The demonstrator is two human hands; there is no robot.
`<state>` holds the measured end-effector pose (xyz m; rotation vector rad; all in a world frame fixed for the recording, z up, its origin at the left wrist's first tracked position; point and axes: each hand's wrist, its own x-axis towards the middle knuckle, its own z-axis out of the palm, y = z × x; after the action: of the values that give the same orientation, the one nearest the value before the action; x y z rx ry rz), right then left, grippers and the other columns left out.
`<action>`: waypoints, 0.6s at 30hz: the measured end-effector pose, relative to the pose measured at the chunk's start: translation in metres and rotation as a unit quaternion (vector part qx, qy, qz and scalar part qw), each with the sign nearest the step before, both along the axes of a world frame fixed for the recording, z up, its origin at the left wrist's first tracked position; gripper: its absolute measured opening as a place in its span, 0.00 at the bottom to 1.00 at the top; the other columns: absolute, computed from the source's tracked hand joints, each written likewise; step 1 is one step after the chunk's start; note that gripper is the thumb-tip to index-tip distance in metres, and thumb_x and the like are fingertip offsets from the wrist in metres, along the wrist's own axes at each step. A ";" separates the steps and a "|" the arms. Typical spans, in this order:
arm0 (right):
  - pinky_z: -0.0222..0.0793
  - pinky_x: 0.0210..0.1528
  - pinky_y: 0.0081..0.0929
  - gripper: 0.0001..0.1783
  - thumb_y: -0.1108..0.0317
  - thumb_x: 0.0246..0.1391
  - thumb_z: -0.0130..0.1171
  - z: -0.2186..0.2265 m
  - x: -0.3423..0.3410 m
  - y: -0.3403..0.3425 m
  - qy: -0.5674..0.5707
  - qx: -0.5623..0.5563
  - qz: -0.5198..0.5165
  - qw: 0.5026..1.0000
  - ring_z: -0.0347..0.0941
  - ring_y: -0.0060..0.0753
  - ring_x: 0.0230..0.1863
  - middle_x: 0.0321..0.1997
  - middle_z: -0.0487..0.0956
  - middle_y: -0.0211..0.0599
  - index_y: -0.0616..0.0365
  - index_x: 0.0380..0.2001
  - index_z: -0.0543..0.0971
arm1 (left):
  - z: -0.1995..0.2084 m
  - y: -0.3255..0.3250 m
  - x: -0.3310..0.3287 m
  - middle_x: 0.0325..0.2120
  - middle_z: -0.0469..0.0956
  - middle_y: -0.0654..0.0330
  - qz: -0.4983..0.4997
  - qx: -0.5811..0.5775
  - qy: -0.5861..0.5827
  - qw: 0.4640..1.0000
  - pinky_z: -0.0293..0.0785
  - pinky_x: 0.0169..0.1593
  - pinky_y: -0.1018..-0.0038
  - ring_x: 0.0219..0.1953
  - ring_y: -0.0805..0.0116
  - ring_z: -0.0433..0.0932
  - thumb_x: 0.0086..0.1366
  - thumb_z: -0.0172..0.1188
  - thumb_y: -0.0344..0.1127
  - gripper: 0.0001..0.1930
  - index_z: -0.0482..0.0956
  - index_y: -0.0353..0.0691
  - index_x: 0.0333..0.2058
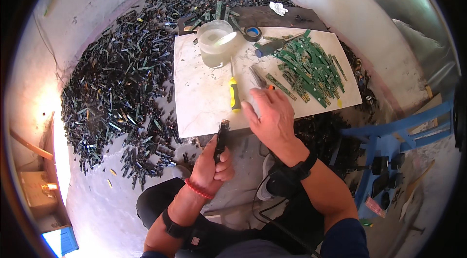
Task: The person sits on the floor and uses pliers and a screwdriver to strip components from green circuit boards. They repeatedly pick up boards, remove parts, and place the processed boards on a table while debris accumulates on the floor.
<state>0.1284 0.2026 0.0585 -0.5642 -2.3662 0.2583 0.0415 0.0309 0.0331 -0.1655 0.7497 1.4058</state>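
My left hand (214,165) is closed around a narrow black strip-shaped piece (222,140), held upright just off the white board's (194,112) front edge. Over the board's front part, my right hand (273,114) has thumb and forefinger apart, and nothing shows between them. Just beyond its fingertips lies a metal-tipped tool with a bit of orange (258,77); whether I touch it is unclear. A yellow-and-grey screwdriver (234,95) rests left of this hand. Farther right, green circuit board strips (309,65) lie heaped beside a dark-handled tool (269,47).
A clear plastic tub (213,56) with a pale utensil stands at the back left of the board, near a roll of black tape (252,33). Crumpled white tissue (278,9) lies behind. Black strips (121,78) cover the floor. A blue chair (374,146) stands at right.
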 end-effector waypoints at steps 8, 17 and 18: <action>0.68 0.30 0.40 0.20 0.64 0.45 0.60 -0.004 -0.027 -0.015 -0.121 -0.060 -0.063 0.989 0.72 0.48 0.32 0.26 0.73 0.44 0.61 0.41 0.72 | 0.006 -0.008 0.001 0.09 0.50 0.70 0.005 -0.051 0.029 0.998 0.43 0.14 0.79 0.10 0.77 0.46 0.68 0.34 0.56 0.26 0.61 0.44 0.18; 0.69 0.28 0.41 0.18 0.68 0.39 0.58 -0.012 -0.030 -0.019 -0.112 -0.085 -0.093 0.986 0.71 0.49 0.30 0.28 0.71 0.48 0.65 0.36 0.71 | -0.009 -0.007 -0.002 0.09 0.50 0.71 0.017 -0.059 0.026 0.998 0.43 0.15 0.79 0.10 0.77 0.45 0.68 0.35 0.56 0.25 0.62 0.45 0.19; 0.68 0.29 0.42 0.16 0.68 0.39 0.58 -0.014 -0.026 -0.021 -0.117 -0.104 -0.102 0.982 0.71 0.50 0.30 0.28 0.71 0.49 0.65 0.33 0.71 | -0.008 -0.008 -0.001 0.09 0.50 0.71 0.018 -0.056 0.019 0.998 0.43 0.14 0.79 0.10 0.77 0.45 0.68 0.35 0.56 0.25 0.62 0.45 0.19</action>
<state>0.1023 0.1821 0.0443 -0.9768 -2.4977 0.3651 0.0403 0.0233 0.0247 -0.2409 0.8614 1.4061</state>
